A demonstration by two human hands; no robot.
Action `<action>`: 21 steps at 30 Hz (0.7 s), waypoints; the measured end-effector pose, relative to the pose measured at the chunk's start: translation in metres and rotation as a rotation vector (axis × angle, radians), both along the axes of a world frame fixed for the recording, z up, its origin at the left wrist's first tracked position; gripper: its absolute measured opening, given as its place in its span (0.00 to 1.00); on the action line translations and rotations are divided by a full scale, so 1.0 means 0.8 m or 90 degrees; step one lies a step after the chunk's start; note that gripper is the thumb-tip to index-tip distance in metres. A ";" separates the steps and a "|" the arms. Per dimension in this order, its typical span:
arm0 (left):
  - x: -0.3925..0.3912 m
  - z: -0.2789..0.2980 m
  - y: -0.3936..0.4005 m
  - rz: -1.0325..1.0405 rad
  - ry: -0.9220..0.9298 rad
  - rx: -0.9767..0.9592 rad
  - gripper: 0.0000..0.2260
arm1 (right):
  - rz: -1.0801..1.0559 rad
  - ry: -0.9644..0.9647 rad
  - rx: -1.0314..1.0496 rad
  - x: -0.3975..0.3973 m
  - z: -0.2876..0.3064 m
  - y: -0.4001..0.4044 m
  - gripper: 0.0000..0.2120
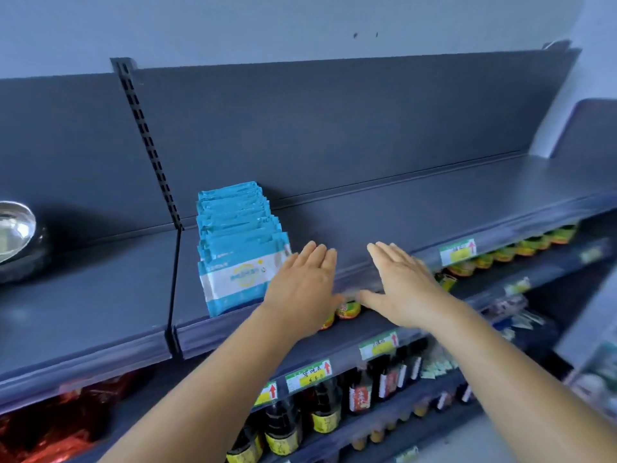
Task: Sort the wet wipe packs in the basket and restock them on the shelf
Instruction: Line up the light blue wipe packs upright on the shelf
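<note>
A row of several blue-and-white wet wipe packs (238,248) stands upright on the dark top shelf (417,202), front to back, just right of the shelf's upright bracket. My left hand (305,282) is held flat with straight fingers right beside the front pack, at its right edge; whether it touches the pack I cannot tell. My right hand (400,282) is flat too, fingers straight, over the shelf's front edge a little further right. Neither hand holds anything. The basket is out of view.
A slotted black upright (147,145) divides the top shelf. A shiny metal bowl (16,235) sits far left. Lower shelves hold dark sauce bottles (327,406), small jars (347,309), price tags (457,252) and red packets (50,426).
</note>
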State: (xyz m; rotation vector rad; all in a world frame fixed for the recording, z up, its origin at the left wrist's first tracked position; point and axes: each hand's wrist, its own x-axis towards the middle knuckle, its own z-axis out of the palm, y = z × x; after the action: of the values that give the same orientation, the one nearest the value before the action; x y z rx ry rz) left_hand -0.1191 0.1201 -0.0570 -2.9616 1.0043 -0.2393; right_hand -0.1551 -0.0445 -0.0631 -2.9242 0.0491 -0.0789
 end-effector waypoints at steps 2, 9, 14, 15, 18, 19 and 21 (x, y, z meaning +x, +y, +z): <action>-0.009 -0.008 -0.035 -0.039 0.015 0.008 0.32 | -0.042 0.013 -0.004 -0.023 -0.008 -0.033 0.41; -0.072 -0.046 -0.194 -0.179 0.068 0.004 0.33 | -0.178 0.081 0.001 -0.134 -0.051 -0.175 0.40; -0.153 -0.084 -0.313 -0.264 0.129 0.015 0.33 | -0.262 0.105 0.003 -0.242 -0.088 -0.277 0.39; -0.171 -0.091 -0.335 -0.277 0.139 0.018 0.33 | -0.282 0.110 0.004 -0.263 -0.096 -0.296 0.39; -0.220 -0.113 -0.399 -0.314 0.169 0.028 0.33 | -0.342 0.128 0.028 -0.327 -0.119 -0.348 0.38; -0.236 -0.122 -0.420 -0.326 0.181 0.030 0.33 | -0.360 0.135 0.039 -0.347 -0.125 -0.363 0.38; -0.265 -0.141 -0.459 -0.352 0.201 0.041 0.33 | -0.400 0.158 0.059 -0.386 -0.139 -0.392 0.39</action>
State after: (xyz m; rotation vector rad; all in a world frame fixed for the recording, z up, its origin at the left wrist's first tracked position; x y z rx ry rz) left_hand -0.3309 -0.2471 -0.1697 -2.6434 1.8143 0.2697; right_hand -0.4640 -0.3581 -0.1742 -2.6922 0.9727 0.1837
